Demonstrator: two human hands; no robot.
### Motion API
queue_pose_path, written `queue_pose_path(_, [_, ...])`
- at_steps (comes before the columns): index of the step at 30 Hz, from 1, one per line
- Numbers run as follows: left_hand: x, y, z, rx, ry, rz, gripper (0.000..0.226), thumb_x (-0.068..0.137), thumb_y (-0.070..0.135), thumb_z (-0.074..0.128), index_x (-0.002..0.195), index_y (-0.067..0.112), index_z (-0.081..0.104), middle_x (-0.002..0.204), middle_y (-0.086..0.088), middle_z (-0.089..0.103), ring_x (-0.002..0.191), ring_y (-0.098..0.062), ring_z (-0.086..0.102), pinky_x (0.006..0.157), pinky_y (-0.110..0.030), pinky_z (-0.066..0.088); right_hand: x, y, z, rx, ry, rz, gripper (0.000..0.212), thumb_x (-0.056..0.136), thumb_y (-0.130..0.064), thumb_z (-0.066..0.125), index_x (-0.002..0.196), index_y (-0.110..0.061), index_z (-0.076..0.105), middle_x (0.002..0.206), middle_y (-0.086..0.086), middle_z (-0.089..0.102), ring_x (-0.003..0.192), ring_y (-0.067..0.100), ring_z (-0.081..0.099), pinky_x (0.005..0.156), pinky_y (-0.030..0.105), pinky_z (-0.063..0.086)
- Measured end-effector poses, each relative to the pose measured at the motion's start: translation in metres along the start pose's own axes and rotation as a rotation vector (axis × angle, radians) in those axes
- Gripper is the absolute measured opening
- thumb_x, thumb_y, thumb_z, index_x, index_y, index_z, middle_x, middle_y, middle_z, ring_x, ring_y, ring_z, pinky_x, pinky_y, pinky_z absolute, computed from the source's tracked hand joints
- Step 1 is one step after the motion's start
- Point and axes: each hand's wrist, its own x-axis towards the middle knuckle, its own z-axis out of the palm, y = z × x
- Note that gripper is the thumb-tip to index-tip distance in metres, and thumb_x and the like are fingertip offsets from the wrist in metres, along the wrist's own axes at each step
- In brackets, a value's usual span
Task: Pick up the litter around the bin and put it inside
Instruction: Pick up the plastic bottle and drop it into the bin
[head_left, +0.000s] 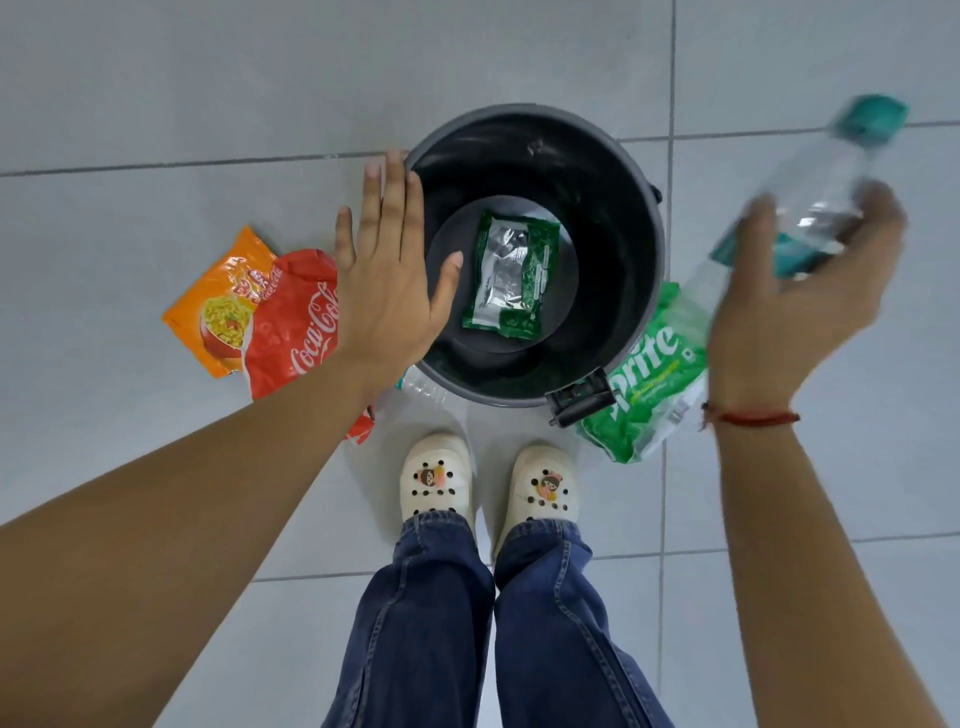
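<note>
A dark round bin (639, 249) stands on the tiled floor in front of my feet, with a green and silver wrapper (511, 278) lying at its bottom. My right hand (795, 312) grips a clear plastic bottle (826, 182) with a teal cap and teal label, held in the air to the right of the bin. My left hand (389, 270) is flat with spread fingers over the bin's left rim, holding nothing. On the floor to the left lie a red Coca-Cola label (293, 327) and an orange noodle packet (218, 306). A green Sprite label (649, 379) lies at the bin's right.
A clear bottle (423, 387) peeks out beside the bin's near-left rim, partly under my left forearm. My feet in white clogs (488, 483) stand just before the bin. The bin's black handle clip (579, 400) faces me. Grey floor tiles surround everything.
</note>
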Motion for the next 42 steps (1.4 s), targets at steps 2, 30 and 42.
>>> queue_pose_path(2, [0.001,-0.001,0.0,0.0,-0.005,0.01,0.069,0.096,0.049,0.021,0.149,0.007,0.006,0.159,-0.013,0.005,0.147,-0.027,0.002,0.116,-0.046,0.005,-0.022,-0.025,0.007,0.045,-0.213,-0.022,0.048,0.078,-0.029,0.069,0.115,-0.001,0.054,0.098,0.002,0.054,0.081,0.002,0.052,0.071,0.005,0.038])
queue_pose_path(30, [0.001,0.001,0.01,-0.194,0.16,-0.004,0.077,0.093,0.053,0.033,0.148,0.002,0.015,0.157,-0.017,0.012,0.145,-0.036,0.005,0.118,-0.041,0.009,-0.093,0.195,0.087,-0.685,-0.845,0.579,0.063,0.093,-0.017,0.049,0.147,-0.015,0.017,0.154,0.026,0.007,0.136,0.05,0.018,0.108,0.057,0.028])
queue_pose_path(42, [0.002,0.003,0.001,-0.139,0.072,-0.047,0.075,0.093,0.053,0.03,0.149,0.007,0.011,0.158,-0.012,0.009,0.146,-0.032,0.004,0.117,-0.047,0.009,-0.02,0.126,0.03,-0.383,-0.356,0.213,0.025,0.078,0.007,0.042,0.1,0.01,0.053,0.105,0.028,0.06,0.099,0.04,0.054,0.083,0.041,0.039])
